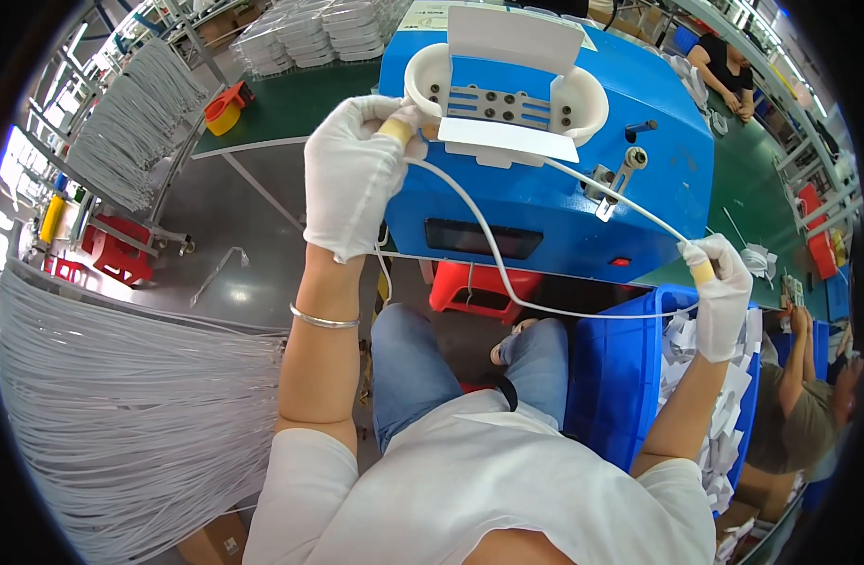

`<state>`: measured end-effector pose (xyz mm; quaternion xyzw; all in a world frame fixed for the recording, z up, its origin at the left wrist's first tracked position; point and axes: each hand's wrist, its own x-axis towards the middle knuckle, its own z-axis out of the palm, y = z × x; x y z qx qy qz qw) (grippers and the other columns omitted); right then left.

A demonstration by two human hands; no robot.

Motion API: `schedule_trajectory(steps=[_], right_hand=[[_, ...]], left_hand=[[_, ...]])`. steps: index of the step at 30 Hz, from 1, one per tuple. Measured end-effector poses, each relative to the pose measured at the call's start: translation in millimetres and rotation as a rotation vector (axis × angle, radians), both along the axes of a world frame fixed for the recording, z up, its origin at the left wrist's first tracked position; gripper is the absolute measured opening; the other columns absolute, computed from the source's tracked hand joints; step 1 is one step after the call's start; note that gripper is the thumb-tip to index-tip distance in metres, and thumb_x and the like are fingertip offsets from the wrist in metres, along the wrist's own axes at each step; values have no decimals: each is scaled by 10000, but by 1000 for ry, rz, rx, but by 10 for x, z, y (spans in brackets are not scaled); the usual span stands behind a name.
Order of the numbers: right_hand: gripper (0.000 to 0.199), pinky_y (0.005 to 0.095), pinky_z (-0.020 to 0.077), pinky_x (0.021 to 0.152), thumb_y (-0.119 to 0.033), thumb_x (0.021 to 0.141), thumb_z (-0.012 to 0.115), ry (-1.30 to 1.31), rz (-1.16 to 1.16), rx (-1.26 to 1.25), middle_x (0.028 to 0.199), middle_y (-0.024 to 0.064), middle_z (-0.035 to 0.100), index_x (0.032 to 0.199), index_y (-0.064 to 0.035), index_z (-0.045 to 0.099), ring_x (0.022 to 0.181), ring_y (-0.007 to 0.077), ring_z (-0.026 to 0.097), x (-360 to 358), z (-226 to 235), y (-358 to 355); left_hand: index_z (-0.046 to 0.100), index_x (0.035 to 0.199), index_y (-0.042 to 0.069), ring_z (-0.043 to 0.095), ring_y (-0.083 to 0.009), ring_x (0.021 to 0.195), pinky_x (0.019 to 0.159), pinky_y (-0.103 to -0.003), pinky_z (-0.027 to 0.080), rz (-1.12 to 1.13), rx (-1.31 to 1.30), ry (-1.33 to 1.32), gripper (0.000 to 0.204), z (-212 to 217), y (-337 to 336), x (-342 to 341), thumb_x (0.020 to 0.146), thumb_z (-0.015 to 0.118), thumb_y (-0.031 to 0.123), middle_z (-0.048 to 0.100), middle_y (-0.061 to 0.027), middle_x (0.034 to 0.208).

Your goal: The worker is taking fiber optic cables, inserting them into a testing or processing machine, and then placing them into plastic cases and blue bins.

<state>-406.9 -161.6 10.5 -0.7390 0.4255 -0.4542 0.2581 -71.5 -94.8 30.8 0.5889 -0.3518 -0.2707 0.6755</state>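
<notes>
Workroom, seen from my seat: grey floor (253,217); long green-topped benches (290,108) running away on the left and down the right side, where other people sit at work.

Cable stock: a broad sheet of white cables (130,414) hangs at my left, filling the lower left; a second grey-white bundle (135,122) drapes over a rack further back.

Machine: blue box-shaped unit (564,188) on the bench straight ahead, dark oblong panel on its front face, small red switch lower right. On top, a white oval cradle (507,94) with a grey perforated plate between two cups, and a white flap standing behind it.

Container: blue plastic crate (611,377) at my right knee, holding a loose heap of white paper slips (724,414).

Packages: stacks of clear flat packs (309,33) at the far end of the left bench; an orange and yellow tool (226,105) just in front of them.

Seating: red stool (479,287) under the machine; red stools (116,250) beside the rack.

White cable (488,245): runs from the cradle's left cup, sags across the machine's front, and rises to the right.

My left hand (352,174), white glove, yellow-taped finger: closed around the cable end at the cradle's left cup.

My right hand (719,292), same glove: pinching the cable's other end above the crate, fingers closed.
</notes>
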Motion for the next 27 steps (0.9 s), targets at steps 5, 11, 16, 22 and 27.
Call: schedule_trajectory(steps=[5, 11, 16, 22, 27], right_hand=[[100, 196, 363, 642, -89, 874, 592, 100, -80, -12, 742, -21, 539, 839, -4, 631, 696, 49, 454, -233, 257, -205], [152, 190, 321, 546, -176, 864, 626, 224, -265, -151, 709, -45, 530, 865, -30, 669, 604, 28, 408, -307, 700, -787], [152, 210, 403, 644, -163, 842, 653, 419, -20, -161, 720, -6, 587, 824, -12, 654, 681, 49, 491, -309, 464, -1316], [119, 180, 357, 600, -149, 863, 638, 178, -124, -160, 746, -43, 587, 842, -36, 668, 666, 28, 452, -387, 468, -1145], [102, 164, 290, 540, -141, 862, 640, 123, -149, -103, 725, -60, 547, 838, -45, 664, 619, 9, 403, -478, 453, -964]], left_hand=[[614, 894, 3, 558, -64, 630, 579, -195, 458, 95, -160, -383, 114, -175, -54, -35, 840, 667, 88, 651, -35, 747], [589, 1038, 12, 534, -56, 675, 630, -201, 456, 85, -132, -385, 242, -185, 16, 17, 850, 678, 135, 594, -9, 747], [531, 1276, 63, 496, -35, 652, 607, -177, 430, 76, -159, -308, 428, -188, 242, 75, 877, 647, 165, 597, 1, 773], [564, 1222, 5, 466, -25, 595, 518, -161, 385, 138, -59, -308, 333, -186, 712, 318, 891, 579, 43, 583, -5, 849], [566, 1201, -24, 464, -25, 562, 507, -162, 388, 61, 35, -285, 317, -268, 892, 260, 894, 577, 56, 588, -4, 821]])
